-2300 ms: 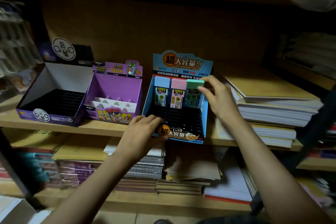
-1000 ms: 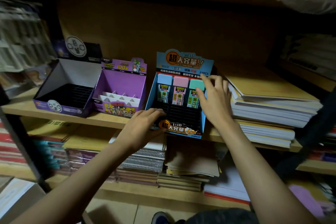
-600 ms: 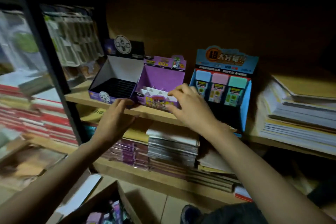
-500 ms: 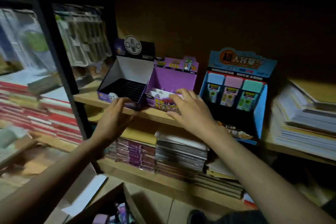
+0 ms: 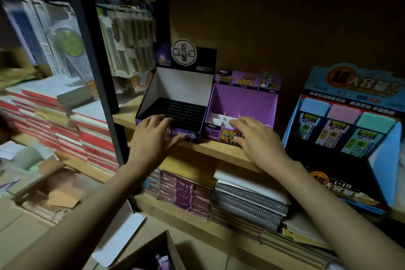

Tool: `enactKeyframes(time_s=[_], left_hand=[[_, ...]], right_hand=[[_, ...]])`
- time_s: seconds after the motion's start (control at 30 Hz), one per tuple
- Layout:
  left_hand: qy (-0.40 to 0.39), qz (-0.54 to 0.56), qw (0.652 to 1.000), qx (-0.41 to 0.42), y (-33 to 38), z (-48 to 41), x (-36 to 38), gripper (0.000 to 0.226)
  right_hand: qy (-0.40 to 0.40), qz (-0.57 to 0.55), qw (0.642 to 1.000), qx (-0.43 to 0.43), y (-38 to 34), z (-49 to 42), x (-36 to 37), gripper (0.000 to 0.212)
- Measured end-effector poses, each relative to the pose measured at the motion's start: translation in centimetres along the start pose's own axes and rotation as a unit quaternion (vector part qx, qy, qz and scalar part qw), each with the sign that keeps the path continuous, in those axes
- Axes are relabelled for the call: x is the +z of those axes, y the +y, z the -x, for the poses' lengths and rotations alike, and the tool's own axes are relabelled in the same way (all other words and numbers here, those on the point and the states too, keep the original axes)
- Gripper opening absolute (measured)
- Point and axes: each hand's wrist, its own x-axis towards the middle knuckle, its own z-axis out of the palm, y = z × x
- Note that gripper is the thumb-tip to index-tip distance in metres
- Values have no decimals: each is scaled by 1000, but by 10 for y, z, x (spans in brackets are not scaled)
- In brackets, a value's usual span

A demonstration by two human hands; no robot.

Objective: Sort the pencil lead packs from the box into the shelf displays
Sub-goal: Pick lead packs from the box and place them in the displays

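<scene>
The left hand [image 5: 153,136] lies with fingers nearly straight over the front rim of the dark display [image 5: 151,92]; it grips nothing. The right hand [image 5: 256,138] rests likewise, fingers relaxed, on the front wall of the purple display [image 5: 243,98], which touches the dark one at its 3 o'clock on the shelf [image 5: 210,150]. Three pencil lead packs [image 5: 341,126] stand upright in the back row of the blue display [image 5: 383,151], at 3 o'clock in the view. The box [image 5: 151,252] at 6 o'clock is cut off; its contents are too dim to identify.

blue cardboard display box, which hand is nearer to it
Right. The right hand rests on the purple cardboard display beside the blue cardboard display box; the left hand touches the dark gridded cardboard display farther left.
</scene>
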Motion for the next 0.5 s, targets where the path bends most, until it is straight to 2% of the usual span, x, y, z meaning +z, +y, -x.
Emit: enactKeyframes(time_s=[0.13,0.3,0.4,0.5], left_hand=[[18,-8,999,-38,3,11,1,69],[-8,-14,998,-57,5,7,-6,71],[9,-10,999,-52,16,9,-13,71],[47,16,997,56,39,12,-17,59]], right_hand=[[-15,-57,998,-21,-3,-6,-1,47],[-38,-65,997,-21,-7,-6,-8,51],[14,-66,998,15,0,9,-24,55],[108,-79,986,97,21,34,-45,53]])
